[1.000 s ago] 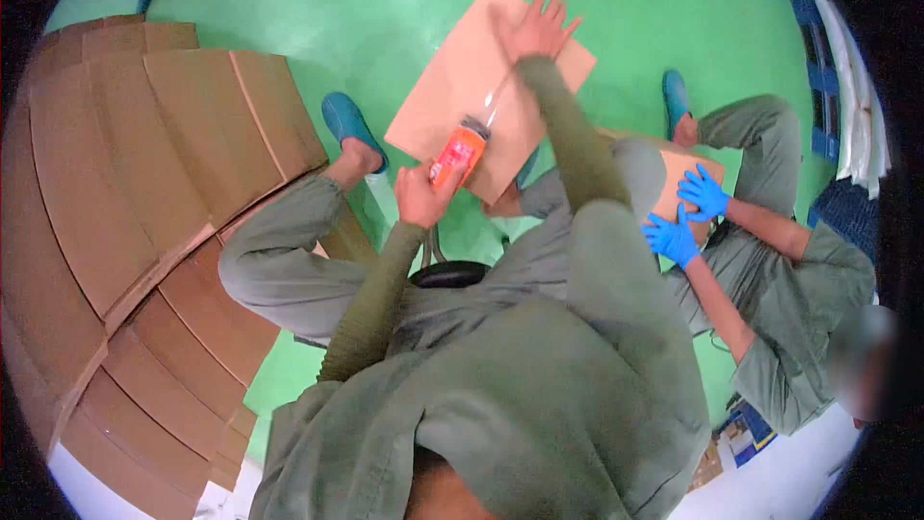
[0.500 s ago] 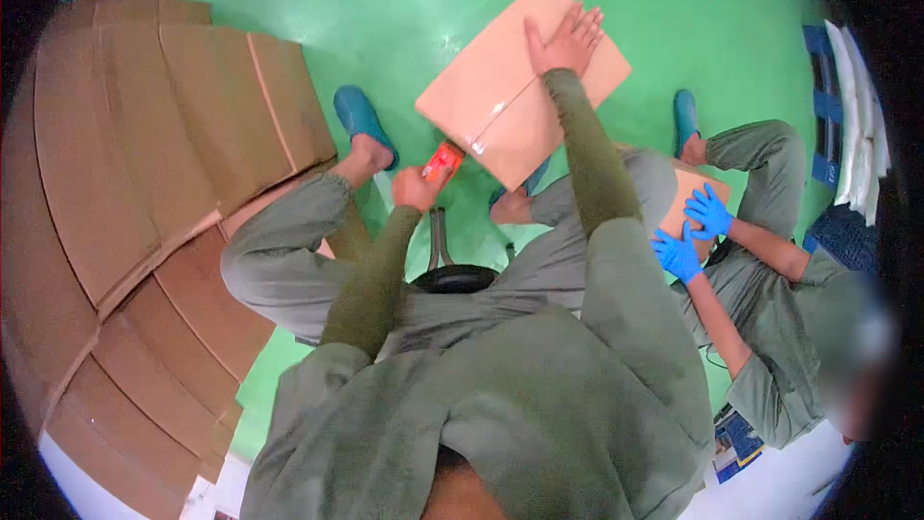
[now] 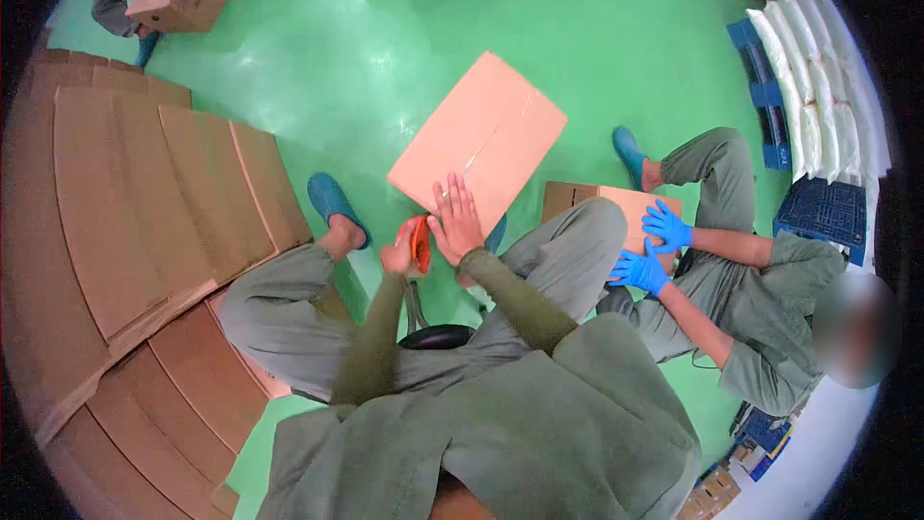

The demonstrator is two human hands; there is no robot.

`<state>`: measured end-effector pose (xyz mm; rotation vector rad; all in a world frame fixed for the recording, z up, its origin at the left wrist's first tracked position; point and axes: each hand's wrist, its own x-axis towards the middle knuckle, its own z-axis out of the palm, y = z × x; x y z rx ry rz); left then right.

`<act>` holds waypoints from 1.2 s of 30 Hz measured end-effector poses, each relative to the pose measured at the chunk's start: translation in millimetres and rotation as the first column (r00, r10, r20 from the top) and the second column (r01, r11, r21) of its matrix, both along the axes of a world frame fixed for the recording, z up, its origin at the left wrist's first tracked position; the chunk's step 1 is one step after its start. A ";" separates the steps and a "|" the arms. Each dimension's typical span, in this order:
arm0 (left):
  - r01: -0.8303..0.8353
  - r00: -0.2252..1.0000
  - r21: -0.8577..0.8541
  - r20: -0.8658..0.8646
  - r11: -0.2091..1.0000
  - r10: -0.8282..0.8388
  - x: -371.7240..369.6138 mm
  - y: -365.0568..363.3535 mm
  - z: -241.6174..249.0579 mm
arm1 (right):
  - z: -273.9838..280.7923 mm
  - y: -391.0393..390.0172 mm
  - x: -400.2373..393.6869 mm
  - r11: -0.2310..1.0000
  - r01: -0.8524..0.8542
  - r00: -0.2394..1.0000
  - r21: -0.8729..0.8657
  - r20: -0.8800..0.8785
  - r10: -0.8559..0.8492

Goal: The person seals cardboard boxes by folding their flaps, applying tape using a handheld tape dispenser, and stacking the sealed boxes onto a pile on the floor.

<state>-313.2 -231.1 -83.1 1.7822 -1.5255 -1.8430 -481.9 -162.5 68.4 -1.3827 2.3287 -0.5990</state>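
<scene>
In front of me a closed cardboard box (image 3: 491, 125) stands tilted in view, with a strip of clear tape running along its top seam. My right hand (image 3: 457, 221) lies flat on the box's near edge, fingers stretched out over the end of the seam. Just left of it, my left hand (image 3: 398, 252) is wrapped round an orange tape dispenser (image 3: 421, 245), close to the box's near side. The dispenser's far parts are partly hidden by my fingers.
At left stand stacks of flat cardboard (image 3: 144, 202). A co-worker's blue-gloved hands (image 3: 654, 246) rest on another box (image 3: 626, 204) at right. Beyond are white sacks (image 3: 808, 77) and a blue pallet (image 3: 823, 217). Another person holds a box (image 3: 183, 0) at upper left.
My right hand has moved from the far part of the box to its near edge. The dispenser has turned in my left hand and is nearer the right hand. The whole view has shifted.
</scene>
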 end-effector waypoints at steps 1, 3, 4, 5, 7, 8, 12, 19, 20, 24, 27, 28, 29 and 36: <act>-0.125 0.992 0.027 0.005 0.992 0.125 -4.9 11.0 58.6 | -2.7 1.6 6.2 1.000 0.009 0.999 0.001 0.031 -0.009; -0.305 0.949 -0.033 -0.097 0.952 0.301 -9.7 24.2 85.7 | -11.0 3.0 27.8 0.998 0.022 0.994 -0.051 0.108 -0.016; -0.360 0.919 -0.112 -0.213 0.926 0.331 -11.9 32.8 57.6 | -13.8 5.0 40.0 0.996 0.038 0.985 -0.081 0.172 -0.024; -0.418 0.879 -0.183 -0.329 0.890 0.345 -16.5 35.1 39.5 | -16.6 6.3 49.4 0.992 0.058 0.971 -0.111 0.235 -0.031; -0.364 0.919 -0.231 -0.248 0.903 0.307 -19.1 22.1 38.6 | -14.9 4.1 57.8 0.984 0.128 0.947 -0.124 0.310 -0.084; -0.335 0.935 -0.249 -0.207 0.909 0.288 -24.0 18.3 40.2 | -10.9 4.2 51.6 0.991 0.109 0.962 -0.083 0.259 -0.084; -0.289 0.950 -0.302 -0.206 0.909 0.234 -39.4 4.1 104.0 | -41.9 -1.4 -7.5 0.974 0.226 0.974 0.012 -0.015 -0.226; -0.242 0.958 -0.309 -0.224 0.920 0.176 -40.5 -3.1 84.5 | -37.4 -71.9 -195.7 0.826 0.563 0.777 -0.026 -0.322 -0.540; -0.251 0.951 -0.253 -0.244 0.934 0.190 -39.4 -3.8 83.1 | -36.3 -74.0 -207.8 0.781 0.625 0.742 -0.012 -0.300 -0.599; -0.288 0.923 -0.226 -0.323 0.930 0.208 -34.4 -7.1 87.5 | -3.6 -70.8 -229.3 0.736 0.628 0.776 0.253 -0.133 -0.616; -0.137 0.987 -0.332 -0.130 0.933 0.099 -31.3 -16.2 112.3 | 9.4 -50.2 -213.3 0.773 0.628 0.776 0.091 -0.152 -0.612; 0.107 0.994 -0.701 0.092 0.705 -0.060 -27.1 -22.2 104.8 | 33.3 -51.6 -203.3 0.807 0.589 0.802 0.034 -0.144 -0.579; 0.099 0.994 -0.630 0.032 0.770 -0.101 -17.2 -29.2 75.6 | 22.5 -50.3 -204.8 0.855 0.508 0.859 0.104 -0.130 -0.495; -0.002 0.942 -0.172 -0.331 0.985 -0.056 -24.0 -77.8 23.8 | -71.2 -54.0 -229.3 0.747 0.638 0.759 0.188 -0.320 -0.567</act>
